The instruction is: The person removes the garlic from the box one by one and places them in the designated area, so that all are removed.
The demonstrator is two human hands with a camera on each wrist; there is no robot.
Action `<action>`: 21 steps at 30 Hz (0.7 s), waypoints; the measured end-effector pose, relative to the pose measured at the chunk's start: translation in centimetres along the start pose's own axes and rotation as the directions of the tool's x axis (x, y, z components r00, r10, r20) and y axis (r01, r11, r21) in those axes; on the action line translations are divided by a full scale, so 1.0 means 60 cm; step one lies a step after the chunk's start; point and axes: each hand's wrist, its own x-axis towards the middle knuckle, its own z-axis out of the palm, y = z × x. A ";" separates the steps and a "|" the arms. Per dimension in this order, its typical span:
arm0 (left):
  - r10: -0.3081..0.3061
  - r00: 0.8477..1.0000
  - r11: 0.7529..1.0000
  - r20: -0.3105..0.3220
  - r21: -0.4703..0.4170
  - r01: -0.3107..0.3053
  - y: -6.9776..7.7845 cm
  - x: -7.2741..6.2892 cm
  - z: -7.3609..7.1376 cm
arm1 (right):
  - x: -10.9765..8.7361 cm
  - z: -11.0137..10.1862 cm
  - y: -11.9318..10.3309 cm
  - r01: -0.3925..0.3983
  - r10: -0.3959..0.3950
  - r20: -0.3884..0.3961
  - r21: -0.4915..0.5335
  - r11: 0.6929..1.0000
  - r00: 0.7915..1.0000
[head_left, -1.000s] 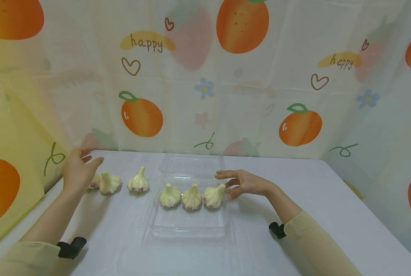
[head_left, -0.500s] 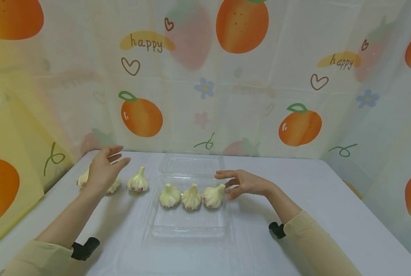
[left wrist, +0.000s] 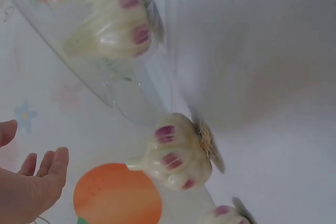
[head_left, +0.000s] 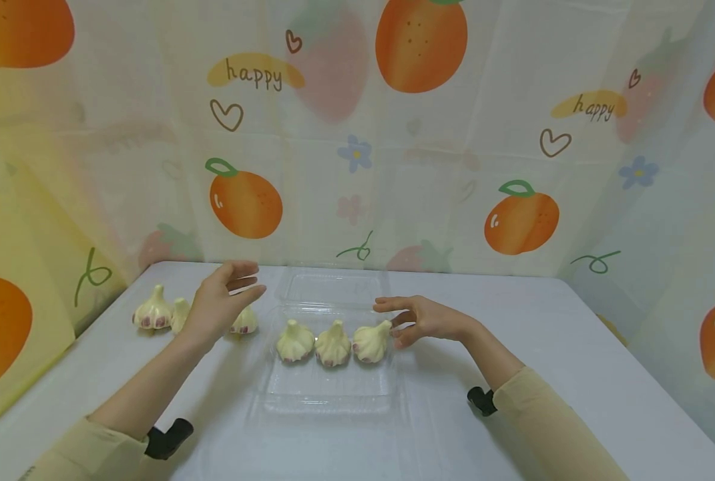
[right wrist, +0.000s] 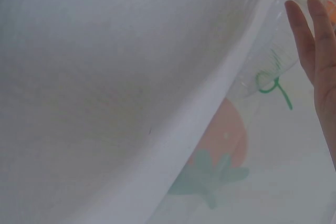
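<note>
Three garlic bulbs stand in a row in a clear plastic box [head_left: 327,386]: a left bulb [head_left: 294,343], a middle bulb [head_left: 333,346] and a right bulb [head_left: 370,344]. My left hand [head_left: 221,300] hovers empty with relaxed fingers, partly covering a loose garlic bulb [head_left: 246,323]. In the left wrist view, that hand [left wrist: 34,187] is apart from the nearest loose bulb [left wrist: 179,153]. My right hand [head_left: 429,317] is at the box's right side, fingers loosely bent, fingertips right by the right bulb. The right wrist view shows its fingers [right wrist: 320,40] extended beside the clear plastic.
Farther left on the white table [head_left: 513,334] are a garlic bulb [head_left: 153,311] and another bulb [head_left: 179,315], mostly hidden by my left hand. The box's clear lid [head_left: 333,287] lies opened back toward the fruit-print curtain [head_left: 417,200].
My left hand has moved right, from over the far-left bulbs to the loose bulb nearest the box, uncovering the leftmost bulb. My right hand and the three boxed bulbs stay put.
</note>
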 end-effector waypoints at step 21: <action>0.085 0.980 0.996 0.181 0.013 -0.089 -0.009 -0.007 0.074 | -0.002 0.002 -0.002 0.000 0.000 -0.006 0.002 1.000 1.000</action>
